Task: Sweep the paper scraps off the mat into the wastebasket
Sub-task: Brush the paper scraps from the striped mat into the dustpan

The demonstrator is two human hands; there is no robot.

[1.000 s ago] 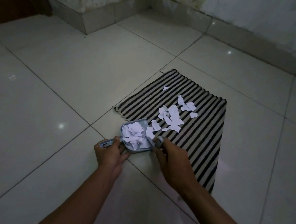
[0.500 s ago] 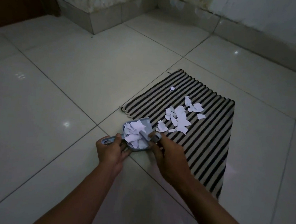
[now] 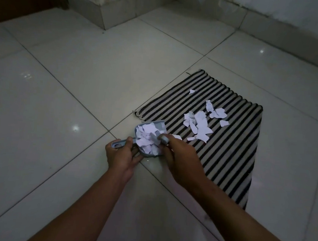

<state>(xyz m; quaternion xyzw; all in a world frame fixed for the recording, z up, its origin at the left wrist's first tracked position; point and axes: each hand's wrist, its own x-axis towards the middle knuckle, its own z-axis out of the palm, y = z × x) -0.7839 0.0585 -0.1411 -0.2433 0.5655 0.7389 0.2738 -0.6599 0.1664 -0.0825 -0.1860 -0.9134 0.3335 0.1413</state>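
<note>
Your left hand (image 3: 122,155) is gripping the dustpan (image 3: 119,144); your right hand (image 3: 181,159), nearer the scraps (image 3: 201,126) on the mat (image 3: 232,159), is clutching the brush (image 3: 164,139).

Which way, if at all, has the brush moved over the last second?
Yes. Judged against the mat's left edge, the brush has moved left, into the dustpan's mouth.

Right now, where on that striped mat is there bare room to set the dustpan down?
The mat is bare at its near end, between the right hand and its right edge; also along the far edge beyond the lone scrap. Crowded: the middle, under the paper scraps, and the left corner by the dustpan and brush.
</note>
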